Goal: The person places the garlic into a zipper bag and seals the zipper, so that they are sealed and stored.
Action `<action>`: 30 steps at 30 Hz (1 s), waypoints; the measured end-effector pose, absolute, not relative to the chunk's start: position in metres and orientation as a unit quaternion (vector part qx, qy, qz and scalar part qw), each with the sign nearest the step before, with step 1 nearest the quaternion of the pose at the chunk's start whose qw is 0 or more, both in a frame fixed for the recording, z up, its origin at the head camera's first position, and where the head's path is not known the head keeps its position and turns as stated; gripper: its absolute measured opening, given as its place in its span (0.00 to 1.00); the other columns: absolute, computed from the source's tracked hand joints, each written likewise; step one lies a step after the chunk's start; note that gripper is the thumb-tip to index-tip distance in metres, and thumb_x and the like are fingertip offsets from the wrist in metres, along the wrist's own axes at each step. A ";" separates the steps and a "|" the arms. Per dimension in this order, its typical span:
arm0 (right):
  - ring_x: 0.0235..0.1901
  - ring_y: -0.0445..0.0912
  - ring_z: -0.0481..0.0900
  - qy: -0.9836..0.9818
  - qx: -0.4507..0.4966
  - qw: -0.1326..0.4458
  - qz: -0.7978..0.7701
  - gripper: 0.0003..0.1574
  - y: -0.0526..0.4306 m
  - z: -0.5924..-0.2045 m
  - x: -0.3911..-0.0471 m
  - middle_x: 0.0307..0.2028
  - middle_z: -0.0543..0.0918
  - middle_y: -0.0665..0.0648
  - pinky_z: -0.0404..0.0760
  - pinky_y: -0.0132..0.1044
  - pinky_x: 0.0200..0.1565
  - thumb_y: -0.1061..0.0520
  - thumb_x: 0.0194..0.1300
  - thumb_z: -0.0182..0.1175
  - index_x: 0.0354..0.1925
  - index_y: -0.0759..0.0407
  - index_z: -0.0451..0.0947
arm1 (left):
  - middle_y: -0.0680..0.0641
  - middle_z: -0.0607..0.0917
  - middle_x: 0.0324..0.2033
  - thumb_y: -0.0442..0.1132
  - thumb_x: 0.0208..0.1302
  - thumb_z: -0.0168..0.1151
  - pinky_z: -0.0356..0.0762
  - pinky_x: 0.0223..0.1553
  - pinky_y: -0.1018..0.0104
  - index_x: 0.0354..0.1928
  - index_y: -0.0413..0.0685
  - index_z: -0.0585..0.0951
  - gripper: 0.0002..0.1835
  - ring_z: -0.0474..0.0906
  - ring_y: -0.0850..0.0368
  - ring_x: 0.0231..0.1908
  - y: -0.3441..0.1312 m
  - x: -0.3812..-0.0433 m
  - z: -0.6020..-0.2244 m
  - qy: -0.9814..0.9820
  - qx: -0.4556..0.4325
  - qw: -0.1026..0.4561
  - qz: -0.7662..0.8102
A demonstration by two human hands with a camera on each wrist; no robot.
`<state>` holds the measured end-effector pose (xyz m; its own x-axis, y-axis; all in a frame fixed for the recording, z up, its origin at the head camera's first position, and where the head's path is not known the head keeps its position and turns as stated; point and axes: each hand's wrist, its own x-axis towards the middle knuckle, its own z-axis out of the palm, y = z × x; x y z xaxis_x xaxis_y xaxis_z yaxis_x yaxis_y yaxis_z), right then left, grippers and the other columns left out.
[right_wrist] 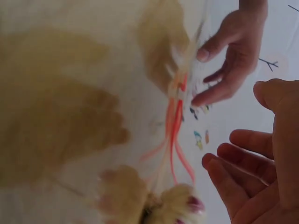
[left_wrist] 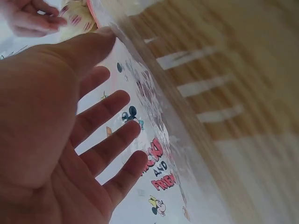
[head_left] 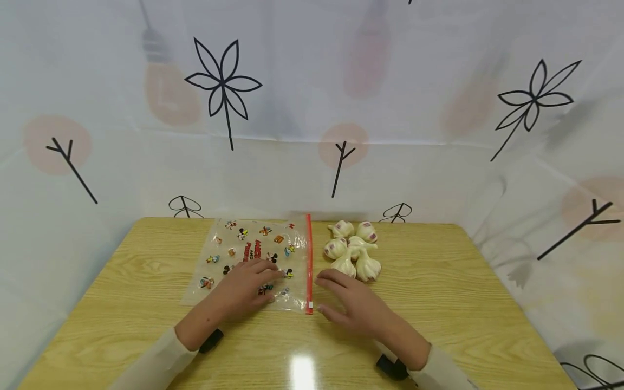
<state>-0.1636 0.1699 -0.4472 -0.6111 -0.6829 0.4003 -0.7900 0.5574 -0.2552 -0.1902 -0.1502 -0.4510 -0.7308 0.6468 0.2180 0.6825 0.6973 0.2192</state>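
A clear zip bag [head_left: 219, 292] printed with small cartoon figures lies flat on the table, its red zip strip [head_left: 309, 260] along the right side. Over the lower middle of the bag is my left hand [head_left: 246, 287], fingers spread and loosely straight, holding nothing; in the left wrist view the printed bag [left_wrist: 159, 205] shows just past the fingertips. My right hand [head_left: 358, 303] hovers right of the zip strip with relaxed fingers and nothing in it. Just beyond it sits a cluster of several garlic bulbs [head_left: 368, 268], white with purple patches.
The wood-grain table [head_left: 429, 281] reaches back to a white cloth backdrop [head_left: 292, 173] with plant drawings, which also hangs at both sides. A bright light reflection lies near the front of the table. Dark wrist straps show at both sleeves.
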 end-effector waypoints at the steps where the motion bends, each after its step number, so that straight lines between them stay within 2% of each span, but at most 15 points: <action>1: 0.64 0.49 0.80 -0.875 0.421 0.115 0.210 0.34 0.168 -0.449 -0.163 0.65 0.80 0.58 0.80 0.47 0.65 0.46 0.72 0.70 0.68 0.62 0.78 | 0.48 0.82 0.64 0.47 0.70 0.73 0.71 0.68 0.38 0.69 0.53 0.82 0.27 0.75 0.44 0.68 -0.150 -0.190 -0.451 -0.918 -0.363 0.060 -0.145; 6: 0.67 0.50 0.77 -0.890 0.396 0.061 0.217 0.39 0.161 -0.455 -0.161 0.69 0.75 0.58 0.78 0.48 0.67 0.46 0.73 0.69 0.72 0.62 0.72 | 0.46 0.82 0.65 0.47 0.71 0.72 0.72 0.68 0.37 0.69 0.53 0.82 0.26 0.75 0.42 0.69 -0.151 -0.191 -0.452 -0.916 -0.370 0.051 -0.146; 15: 0.73 0.54 0.70 -0.905 0.355 0.001 0.236 0.48 0.149 -0.460 -0.167 0.75 0.66 0.63 0.73 0.51 0.71 0.41 0.76 0.65 0.79 0.66 0.62 | 0.44 0.80 0.68 0.47 0.71 0.71 0.75 0.65 0.39 0.68 0.52 0.83 0.25 0.75 0.42 0.69 -0.155 -0.193 -0.454 -0.917 -0.370 0.029 -0.145; 22: 0.75 0.55 0.67 -0.908 0.351 -0.011 0.230 0.50 0.140 -0.463 -0.172 0.77 0.63 0.65 0.70 0.51 0.73 0.43 0.76 0.65 0.79 0.71 0.60 | 0.45 0.80 0.69 0.46 0.71 0.72 0.75 0.66 0.41 0.66 0.52 0.85 0.24 0.75 0.43 0.70 -0.158 -0.191 -0.449 -0.923 -0.357 0.009 -0.144; 30: 0.78 0.57 0.62 -0.921 0.315 -0.012 0.228 0.52 0.130 -0.465 -0.177 0.80 0.59 0.67 0.66 0.51 0.75 0.43 0.76 0.64 0.80 0.73 0.56 | 0.43 0.81 0.68 0.39 0.67 0.75 0.76 0.66 0.43 0.62 0.48 0.87 0.22 0.77 0.41 0.68 -0.161 -0.188 -0.437 -0.925 -0.336 -0.037 -0.172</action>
